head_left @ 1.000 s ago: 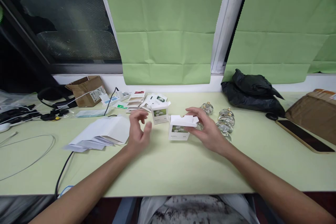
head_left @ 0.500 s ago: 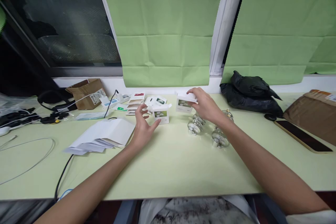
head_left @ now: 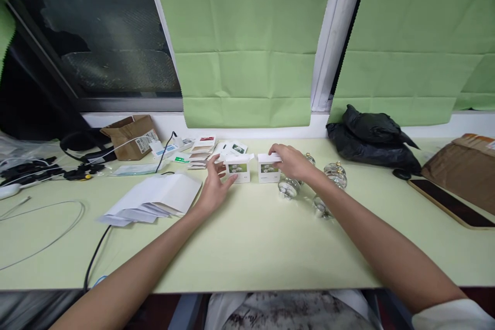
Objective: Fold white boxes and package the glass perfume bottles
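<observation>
Two small white boxes with a green photo on the front stand side by side on the table. The right box (head_left: 269, 177) is gripped at its right side and top by my right hand (head_left: 293, 160). Just left of the other box (head_left: 238, 169), my left hand (head_left: 215, 185) is open, its fingers spread and curved and the thumb near the box's lower left corner; whether it touches cannot be made out. Clear glass-like round items with silvery bases (head_left: 289, 188) lie beside and below my right hand and forearm, which partly hide them.
White papers (head_left: 154, 198) lie left of my left forearm. Small packets (head_left: 201, 151) and cards sit behind the boxes. Farther left are an open cardboard box (head_left: 131, 139) and cables. On the right are black plastic bags (head_left: 371, 139), a phone (head_left: 450, 202) and a brown parcel (head_left: 462, 165).
My right hand has brought its box down onto the table, level with the left box. My left hand has moved slightly, staying open beside the left box.
</observation>
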`<state>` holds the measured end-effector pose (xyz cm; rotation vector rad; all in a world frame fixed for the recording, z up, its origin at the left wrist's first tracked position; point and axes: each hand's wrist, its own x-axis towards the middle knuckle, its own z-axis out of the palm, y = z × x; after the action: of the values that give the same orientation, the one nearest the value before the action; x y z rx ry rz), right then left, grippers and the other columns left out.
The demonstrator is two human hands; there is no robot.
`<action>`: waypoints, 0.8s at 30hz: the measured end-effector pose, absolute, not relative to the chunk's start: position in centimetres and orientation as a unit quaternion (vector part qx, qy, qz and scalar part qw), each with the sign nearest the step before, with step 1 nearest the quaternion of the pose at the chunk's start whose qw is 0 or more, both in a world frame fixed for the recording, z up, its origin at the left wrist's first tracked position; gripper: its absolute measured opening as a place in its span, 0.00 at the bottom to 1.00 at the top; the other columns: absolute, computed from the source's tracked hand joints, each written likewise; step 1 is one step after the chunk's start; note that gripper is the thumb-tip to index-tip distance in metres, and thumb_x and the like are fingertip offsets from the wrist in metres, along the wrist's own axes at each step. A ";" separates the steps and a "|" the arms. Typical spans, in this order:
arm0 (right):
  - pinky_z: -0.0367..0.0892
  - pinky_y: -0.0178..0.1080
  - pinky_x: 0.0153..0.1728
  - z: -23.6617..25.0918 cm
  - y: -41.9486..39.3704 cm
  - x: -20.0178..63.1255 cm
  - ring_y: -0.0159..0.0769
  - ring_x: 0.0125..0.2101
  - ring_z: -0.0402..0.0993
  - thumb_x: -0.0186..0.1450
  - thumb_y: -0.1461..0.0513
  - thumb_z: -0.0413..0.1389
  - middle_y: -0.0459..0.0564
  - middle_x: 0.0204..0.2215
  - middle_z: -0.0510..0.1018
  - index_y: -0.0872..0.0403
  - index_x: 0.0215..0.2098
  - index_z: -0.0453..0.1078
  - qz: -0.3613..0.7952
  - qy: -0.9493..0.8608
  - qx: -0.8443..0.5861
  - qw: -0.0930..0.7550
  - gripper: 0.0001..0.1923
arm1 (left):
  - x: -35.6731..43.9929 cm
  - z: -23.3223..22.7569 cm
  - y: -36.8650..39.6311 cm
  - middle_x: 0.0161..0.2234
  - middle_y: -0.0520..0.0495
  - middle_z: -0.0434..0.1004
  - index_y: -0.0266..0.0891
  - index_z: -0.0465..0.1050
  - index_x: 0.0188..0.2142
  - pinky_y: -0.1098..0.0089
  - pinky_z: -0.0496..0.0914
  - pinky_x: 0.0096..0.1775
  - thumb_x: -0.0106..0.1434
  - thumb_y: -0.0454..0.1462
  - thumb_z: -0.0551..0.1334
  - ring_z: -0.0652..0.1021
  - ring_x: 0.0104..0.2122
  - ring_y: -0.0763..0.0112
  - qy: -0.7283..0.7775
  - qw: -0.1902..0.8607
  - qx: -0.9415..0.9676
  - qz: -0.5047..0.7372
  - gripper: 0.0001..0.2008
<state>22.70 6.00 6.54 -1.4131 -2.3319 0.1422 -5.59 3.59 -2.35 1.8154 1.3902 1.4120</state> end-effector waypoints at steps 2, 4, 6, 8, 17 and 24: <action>0.64 0.42 0.42 6.4 6.1 22.8 0.50 0.50 0.73 0.69 0.68 0.58 0.56 0.50 0.80 0.51 0.53 0.70 0.048 -0.838 -0.506 0.201 0.15 | -5.7 -2.4 3.7 0.57 0.40 0.68 0.50 0.47 0.69 0.48 0.71 0.60 0.66 0.45 0.69 0.77 0.55 0.57 0.508 0.218 0.656 0.513 0.40; 0.64 0.43 0.43 6.4 6.1 22.8 0.52 0.52 0.72 0.70 0.68 0.57 0.56 0.51 0.80 0.52 0.55 0.70 0.044 -0.839 -0.505 0.199 0.16 | -5.8 -2.4 3.8 0.55 0.41 0.68 0.49 0.50 0.68 0.50 0.73 0.58 0.66 0.45 0.68 0.78 0.53 0.59 0.514 0.210 0.655 0.513 0.38; 0.65 0.44 0.44 6.3 6.1 22.7 0.52 0.52 0.71 0.70 0.68 0.56 0.57 0.51 0.80 0.52 0.55 0.69 0.041 -0.838 -0.506 0.198 0.16 | -5.8 -2.4 3.9 0.54 0.42 0.68 0.48 0.53 0.66 0.52 0.74 0.56 0.67 0.46 0.67 0.79 0.51 0.61 0.514 0.211 0.659 0.507 0.34; 0.65 0.44 0.44 6.4 5.9 22.7 0.53 0.53 0.71 0.70 0.68 0.57 0.58 0.50 0.80 0.52 0.55 0.69 0.040 -0.837 -0.508 0.198 0.16 | -5.9 -2.4 4.0 0.55 0.42 0.69 0.48 0.55 0.65 0.54 0.75 0.54 0.68 0.47 0.66 0.79 0.50 0.61 0.517 0.217 0.661 0.498 0.31; 0.67 0.48 0.49 6.7 5.1 22.6 0.55 0.54 0.71 0.69 0.64 0.62 0.61 0.55 0.76 0.53 0.61 0.64 0.031 -0.840 -0.505 0.198 0.23 | -6.5 -3.1 4.6 0.56 0.39 0.71 0.46 0.57 0.63 0.54 0.76 0.52 0.69 0.50 0.65 0.79 0.50 0.59 0.536 0.219 0.654 0.487 0.30; 0.68 0.55 0.53 6.7 1.6 23.0 0.59 0.57 0.68 0.70 0.64 0.60 0.62 0.58 0.72 0.51 0.67 0.58 -0.033 -0.840 -0.469 0.273 0.29 | -6.7 -3.3 4.6 0.58 0.40 0.71 0.47 0.57 0.64 0.55 0.76 0.53 0.67 0.50 0.67 0.79 0.51 0.59 0.534 0.225 0.655 0.485 0.31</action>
<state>22.99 1.62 6.71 -1.2610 -2.2589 -0.0880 -6.65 4.60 -3.33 1.8074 1.4740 1.3369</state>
